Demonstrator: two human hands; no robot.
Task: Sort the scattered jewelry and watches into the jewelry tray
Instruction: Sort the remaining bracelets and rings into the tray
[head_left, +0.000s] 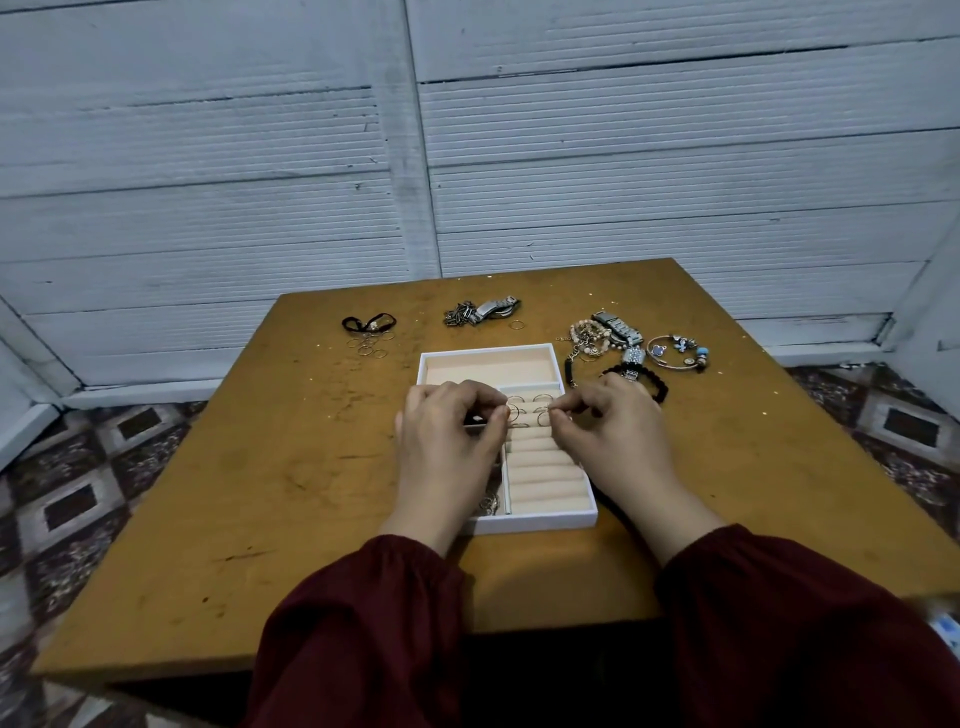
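Observation:
A white jewelry tray (540, 521) with peach lining sits mid-table. Both hands hover over it. My left hand (447, 441) has curled fingers and pinches something small and dark that I cannot make out. My right hand (608, 431) pinches a thin ring (544, 419) over the ring rolls (545, 467), where several rings (524, 402) sit in the upper slots. Loose rings (370, 344) and a black band (369, 323) lie at the back left. A metal watch with chain (483, 310) lies behind the tray. Bracelets and watches (618, 343) are heaped at the right.
The brown wooden table (260, 493) stands against a white panelled wall (467, 156). A charm bangle (678, 352) and a black bead bracelet (657, 387) lie right of the tray. Patterned floor shows on both sides. Some jewelry (488, 503) lies in the tray's lower left compartment.

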